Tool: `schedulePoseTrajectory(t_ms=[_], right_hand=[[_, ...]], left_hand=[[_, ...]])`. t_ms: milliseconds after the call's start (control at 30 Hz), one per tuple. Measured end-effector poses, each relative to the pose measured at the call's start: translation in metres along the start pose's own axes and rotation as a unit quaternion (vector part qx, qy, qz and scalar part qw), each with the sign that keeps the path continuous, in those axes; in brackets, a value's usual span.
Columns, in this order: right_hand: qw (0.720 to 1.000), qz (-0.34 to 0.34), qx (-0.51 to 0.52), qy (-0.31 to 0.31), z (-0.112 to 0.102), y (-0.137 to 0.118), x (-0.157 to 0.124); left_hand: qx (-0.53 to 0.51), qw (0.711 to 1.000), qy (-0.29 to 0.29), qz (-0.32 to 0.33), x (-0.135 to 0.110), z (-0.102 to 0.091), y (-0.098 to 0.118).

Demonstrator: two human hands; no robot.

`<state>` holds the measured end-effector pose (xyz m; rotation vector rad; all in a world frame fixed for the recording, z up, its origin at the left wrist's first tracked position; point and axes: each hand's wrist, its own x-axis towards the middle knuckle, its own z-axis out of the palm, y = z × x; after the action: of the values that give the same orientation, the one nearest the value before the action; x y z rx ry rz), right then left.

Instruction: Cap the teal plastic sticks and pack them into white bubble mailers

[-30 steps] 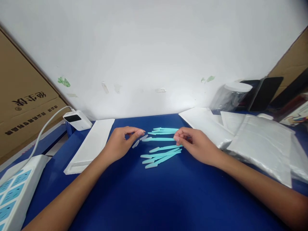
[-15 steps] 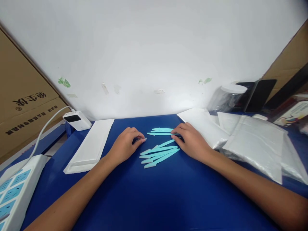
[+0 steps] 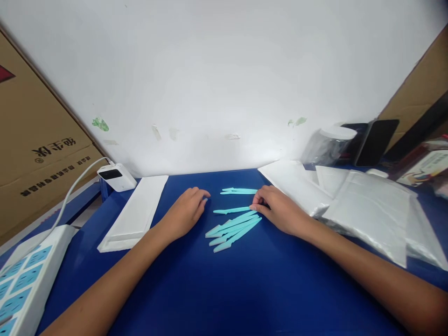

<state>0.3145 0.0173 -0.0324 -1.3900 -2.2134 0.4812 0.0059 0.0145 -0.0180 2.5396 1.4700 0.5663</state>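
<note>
Several light-teal eyebrow razors lie on the blue table [image 3: 224, 289]. My right hand [image 3: 276, 205] pinches the handle end of one eyebrow razor [image 3: 229, 211], whose blade end points left. Just below it, several more razors [image 3: 233, 229] are fanned out and overlap, handle ends gathered at the right. Above, a smaller group of razors [image 3: 238, 191] lies side by side, its right ends partly hidden behind my right hand. My left hand [image 3: 187, 210] hovers left of the razors, thumb and forefinger apart, with nothing visible between them.
At left are a white padded envelope [image 3: 135, 212], a white power bank [image 3: 117, 177] with a cable, a power strip [image 3: 44, 275] and a cardboard box [image 3: 45, 126]. White plastic-wrapped packets [image 3: 367, 210], a clear jar [image 3: 327, 147] and a phone [image 3: 378, 142] stand or lie at right.
My right hand has brought one razor from the upper group down toward the fanned razors. My left hand's fingers have parted and drawn slightly left.
</note>
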Motion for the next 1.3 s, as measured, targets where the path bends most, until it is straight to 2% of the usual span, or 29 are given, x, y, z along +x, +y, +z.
schedulePoseTrajectory(t_ms=[133, 267, 400, 667, 867, 1133, 1300], right_hand=[[0.999, 0.016, 0.039, 0.021, -0.001, -0.003, -0.004], [0.991, 0.021, 0.13, 0.038, -0.002, -0.006, -0.005], [0.987, 0.016, 0.156, 0.046, -0.004, -0.007, -0.006], [0.977, 0.03, 0.199, 0.074, -0.005, -0.01, -0.008], [0.976, 0.015, 0.197, 0.094, -0.006, -0.009, -0.007], [0.979, 0.007, 0.184, 0.083, -0.007, -0.01, -0.009], [0.978, 0.004, 0.191, 0.08, -0.007, -0.01, -0.008]], left_hand=[[-0.147, 0.985, 0.044, -0.083, 0.001, -0.009, -0.003], [-0.313, 0.94, 0.049, -0.126, 0.003, -0.017, 0.0], [-0.399, 0.902, 0.06, -0.155, 0.004, -0.013, 0.003], [-0.437, 0.873, 0.113, -0.183, 0.006, -0.008, 0.002], [-0.437, 0.864, 0.136, -0.209, 0.007, -0.008, 0.003], [-0.419, 0.873, 0.149, -0.2, 0.007, -0.006, 0.005], [-0.408, 0.884, 0.136, -0.185, 0.006, -0.006, 0.006]])
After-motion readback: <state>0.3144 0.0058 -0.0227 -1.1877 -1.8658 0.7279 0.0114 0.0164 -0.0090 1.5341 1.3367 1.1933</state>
